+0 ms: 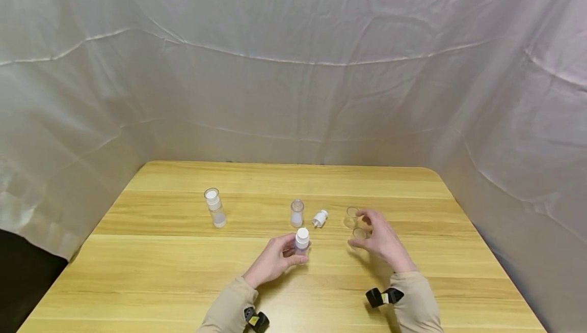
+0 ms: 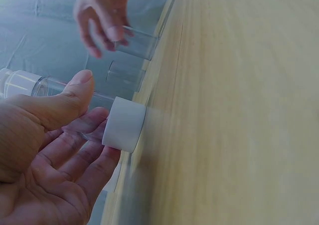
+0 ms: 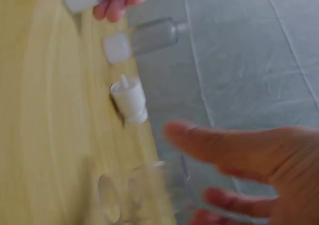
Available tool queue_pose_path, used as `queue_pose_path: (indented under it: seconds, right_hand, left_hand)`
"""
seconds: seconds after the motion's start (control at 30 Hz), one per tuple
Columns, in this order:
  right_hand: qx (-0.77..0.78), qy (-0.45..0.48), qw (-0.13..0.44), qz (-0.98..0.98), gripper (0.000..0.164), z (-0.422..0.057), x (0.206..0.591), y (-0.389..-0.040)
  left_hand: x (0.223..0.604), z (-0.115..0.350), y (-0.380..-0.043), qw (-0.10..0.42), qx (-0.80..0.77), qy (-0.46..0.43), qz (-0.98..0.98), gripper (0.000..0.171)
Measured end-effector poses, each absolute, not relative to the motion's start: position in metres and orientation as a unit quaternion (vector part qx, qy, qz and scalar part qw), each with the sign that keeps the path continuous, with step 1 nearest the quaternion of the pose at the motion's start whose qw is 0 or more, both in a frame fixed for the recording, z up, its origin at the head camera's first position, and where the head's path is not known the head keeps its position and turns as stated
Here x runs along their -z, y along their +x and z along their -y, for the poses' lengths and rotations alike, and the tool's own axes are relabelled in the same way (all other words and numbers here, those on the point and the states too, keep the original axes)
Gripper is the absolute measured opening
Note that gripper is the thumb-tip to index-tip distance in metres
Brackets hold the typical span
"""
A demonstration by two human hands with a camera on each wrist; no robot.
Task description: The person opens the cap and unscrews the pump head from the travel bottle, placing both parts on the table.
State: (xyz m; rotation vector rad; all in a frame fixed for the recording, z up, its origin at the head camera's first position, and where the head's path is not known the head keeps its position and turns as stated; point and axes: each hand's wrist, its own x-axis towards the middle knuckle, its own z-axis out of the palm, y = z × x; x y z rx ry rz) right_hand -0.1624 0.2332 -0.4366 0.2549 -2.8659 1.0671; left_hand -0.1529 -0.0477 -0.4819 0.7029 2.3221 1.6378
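Note:
My left hand (image 1: pixel 275 259) holds a clear pump bottle with a white pump top (image 1: pixel 302 237), its thumb and fingers around the clear body. The bottle stands upright close over the table, and its white base (image 2: pixel 124 125) shows in the left wrist view. My right hand (image 1: pixel 384 240) has its thumb and fingers spread around two clear cylindrical caps (image 1: pixel 350 222). In the right wrist view the thumb (image 3: pixel 199 140) is apart from a blurred clear cap (image 3: pixel 134 190). A loose white pump head (image 1: pixel 320 219) lies on its side between the hands.
Behind the left hand stands a clear bottle (image 1: pixel 297 212) with a white base and no pump. Farther left is another bottle (image 1: pixel 215 208) with a white pump under a clear cap. The wooden table (image 1: pixel 183 272) is bordered by grey-white curtains (image 1: pixel 293 99).

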Motion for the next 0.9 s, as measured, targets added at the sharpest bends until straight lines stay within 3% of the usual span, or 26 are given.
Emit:
queue_pose_path:
  seconds: [0.2, 0.3, 0.53, 0.9]
  right_hand:
    - [-0.368, 0.174, 0.210, 0.889, 0.050, -0.210, 0.430, -0.161]
    - [-0.385, 0.223, 0.250, 0.860, 0.042, -0.192, 0.428, -0.158]
    - [-0.429, 0.288, 0.214, 0.829, 0.037, -0.153, 0.433, -0.146]
    - [-0.435, 0.290, 0.175, 0.835, 0.041, -0.132, 0.441, -0.139]
  left_hand:
    - [0.482, 0.048, -0.153, 0.110, -0.561, 0.238, -0.785, 0.045]
    - [0.482, 0.048, -0.153, 0.113, -0.567, 0.239, -0.780, 0.045]
    - [0.482, 0.049, -0.154, 0.113, -0.575, 0.248, -0.771, 0.044]
    - [0.482, 0.049, -0.154, 0.104, -0.565, 0.254, -0.778, 0.041]
